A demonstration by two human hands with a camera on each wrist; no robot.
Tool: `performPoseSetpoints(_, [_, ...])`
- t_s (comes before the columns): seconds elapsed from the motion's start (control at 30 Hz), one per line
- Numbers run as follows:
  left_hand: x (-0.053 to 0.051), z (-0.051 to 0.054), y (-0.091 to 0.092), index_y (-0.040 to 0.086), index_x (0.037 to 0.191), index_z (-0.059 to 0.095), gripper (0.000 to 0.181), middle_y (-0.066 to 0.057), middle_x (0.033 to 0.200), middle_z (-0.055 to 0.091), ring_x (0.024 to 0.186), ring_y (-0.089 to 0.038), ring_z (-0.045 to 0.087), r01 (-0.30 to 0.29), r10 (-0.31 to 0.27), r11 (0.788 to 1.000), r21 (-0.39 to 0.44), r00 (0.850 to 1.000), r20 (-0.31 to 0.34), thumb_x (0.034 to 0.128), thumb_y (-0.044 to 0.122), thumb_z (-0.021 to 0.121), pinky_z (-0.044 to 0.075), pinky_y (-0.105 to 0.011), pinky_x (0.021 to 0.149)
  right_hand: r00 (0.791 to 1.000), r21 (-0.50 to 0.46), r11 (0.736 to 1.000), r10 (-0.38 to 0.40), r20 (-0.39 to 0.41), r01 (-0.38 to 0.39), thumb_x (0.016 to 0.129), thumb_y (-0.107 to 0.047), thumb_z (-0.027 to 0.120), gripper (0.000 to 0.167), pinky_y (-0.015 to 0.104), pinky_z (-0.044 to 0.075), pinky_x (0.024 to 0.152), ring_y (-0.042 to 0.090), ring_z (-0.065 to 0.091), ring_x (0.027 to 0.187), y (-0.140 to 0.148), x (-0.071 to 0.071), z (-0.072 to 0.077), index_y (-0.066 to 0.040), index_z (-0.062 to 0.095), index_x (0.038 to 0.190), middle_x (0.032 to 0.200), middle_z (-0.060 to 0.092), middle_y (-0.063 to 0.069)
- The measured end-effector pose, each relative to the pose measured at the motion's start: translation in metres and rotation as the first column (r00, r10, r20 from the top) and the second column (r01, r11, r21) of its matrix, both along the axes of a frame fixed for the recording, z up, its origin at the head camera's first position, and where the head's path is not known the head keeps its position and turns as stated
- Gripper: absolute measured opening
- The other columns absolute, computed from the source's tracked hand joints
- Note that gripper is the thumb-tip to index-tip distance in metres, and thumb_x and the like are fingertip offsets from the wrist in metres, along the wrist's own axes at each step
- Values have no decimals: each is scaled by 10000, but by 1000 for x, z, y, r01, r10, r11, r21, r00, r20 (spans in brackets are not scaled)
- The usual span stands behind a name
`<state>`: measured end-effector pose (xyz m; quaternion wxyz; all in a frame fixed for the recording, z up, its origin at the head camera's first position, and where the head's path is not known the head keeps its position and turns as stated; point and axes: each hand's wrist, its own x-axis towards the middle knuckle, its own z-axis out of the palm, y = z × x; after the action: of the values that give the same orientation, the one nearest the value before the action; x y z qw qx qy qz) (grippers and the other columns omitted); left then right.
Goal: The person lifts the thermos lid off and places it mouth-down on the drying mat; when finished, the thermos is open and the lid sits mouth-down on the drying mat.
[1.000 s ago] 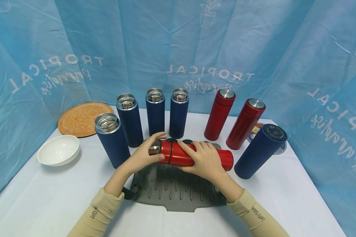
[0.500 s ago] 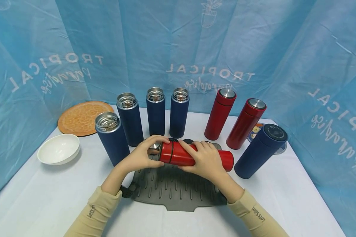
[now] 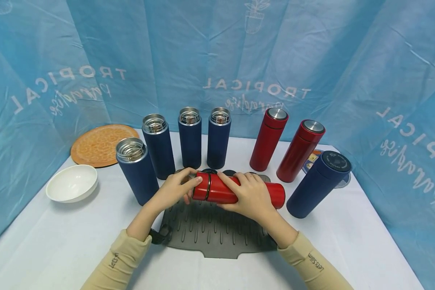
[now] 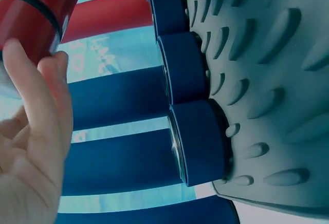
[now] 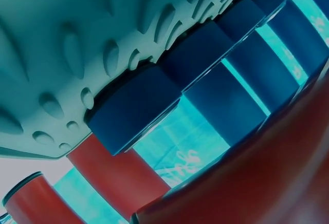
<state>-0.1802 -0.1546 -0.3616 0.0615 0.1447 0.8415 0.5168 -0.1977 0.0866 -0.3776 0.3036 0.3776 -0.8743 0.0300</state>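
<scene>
A red thermos lies on its side in the air above a grey ridged mat. My right hand grips its body from above, thumb along the near side. My left hand is at the other end, thumb and fingers pinching the red lid. A dark ring marks the joint between lid and body. In the left wrist view, fingers touch the lid's edge. The right wrist view has the thermos body close up, with the right hand out of sight.
Several navy lids stand along the mat's far edge. Behind are several lidless navy thermoses. Two red thermoses and a capped navy one stand right. A white bowl and orange round mat lie left.
My left hand's fingers have shifted around the lid end: spread at the silver top half a second ago, the thumb now lies across the red lid. The right hand stays put.
</scene>
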Motion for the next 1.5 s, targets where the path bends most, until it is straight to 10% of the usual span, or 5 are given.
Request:
performPoseSetpoints(0.13, [1,0,-1,111,1329,430,550,-152,1006,618,782,-251,630,32,-32,999,10,999,-27,915,464,506,541,-383,669,1000,-3,1000,0,10,0,643,-593,710,804,396,505,733,240,602,794,0,1,1,-275,464,1339,942,624,72])
performPoseSetpoints(0.27, [3,0,-5,157,1422,298,803,-124,1410,321,1186,-307,451,158,-151,986,61,982,-115,769,268,753,476,-442,888,1000,-7,1000,-8,27,8,637,-592,717,813,399,504,728,241,602,798,1,0,2,-277,459,1341,946,624,72])
performPoseSetpoints(0.47, [4,0,-8,102,1308,446,703,-108,1378,340,1222,-324,420,225,-203,969,101,961,-185,692,-39,753,465,-430,909,999,-10,1000,-9,34,10,640,-585,719,809,402,504,733,240,600,803,1,0,2,-281,457,1343,942,623,71])
performPoseSetpoints(0.97, [7,3,-7,64,1288,453,490,-163,1027,601,790,-257,622,9,-9,998,56,1000,0,866,228,639,549,-422,622,1000,-26,1000,15,-24,-16,631,-584,724,805,410,501,763,257,610,810,-3,1,0,-266,480,1330,948,632,85])
performPoseSetpoints(1.5, [16,9,2,26,1042,580,467,-67,637,596,490,-171,606,-251,255,966,-64,965,57,885,465,553,531,-323,558,997,-41,999,11,-73,-14,644,-562,721,784,409,491,751,264,610,826,-9,4,-4,-264,485,1329,961,632,91])
